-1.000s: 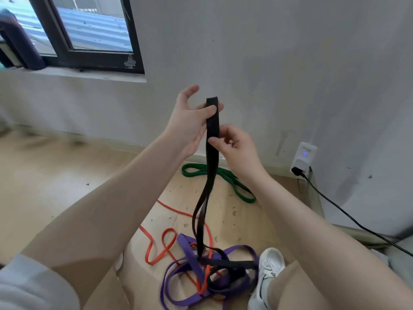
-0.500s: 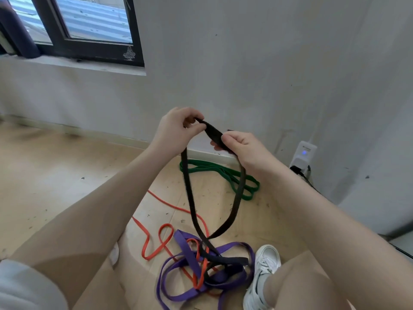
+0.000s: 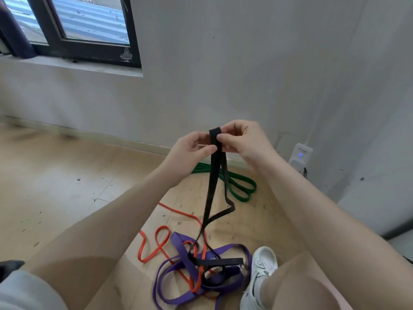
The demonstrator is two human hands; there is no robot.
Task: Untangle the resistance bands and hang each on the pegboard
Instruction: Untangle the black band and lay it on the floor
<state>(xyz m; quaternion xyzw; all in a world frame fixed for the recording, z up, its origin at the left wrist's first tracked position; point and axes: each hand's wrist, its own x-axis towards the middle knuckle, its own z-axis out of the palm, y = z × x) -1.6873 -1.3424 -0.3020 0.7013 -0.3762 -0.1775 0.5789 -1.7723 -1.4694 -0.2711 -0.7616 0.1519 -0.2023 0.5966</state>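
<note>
Both hands hold up a black band [image 3: 212, 175] in front of the wall. My left hand [image 3: 190, 151] pinches it from the left and my right hand [image 3: 243, 139] pinches its folded top end from the right. The band hangs down in two strands into a tangle on the floor, where its lower part crosses a purple band [image 3: 178, 245] and an orange band [image 3: 161, 245]. A green band [image 3: 241, 186] lies apart on the floor near the wall, behind the black one. No pegboard is in view.
A white shoe [image 3: 261, 271] and my knee sit right of the tangle. A white plug-in device [image 3: 300, 154] with a blue light sits low on the wall, a black cable leaving it. A dark-framed window [image 3: 89, 30] is upper left. Wooden floor [image 3: 55, 186] spreads left.
The hands brought the spread loop of the black band back together and lifted it slightly, so its two strands now hang close side by side. The view tilted down and right.
</note>
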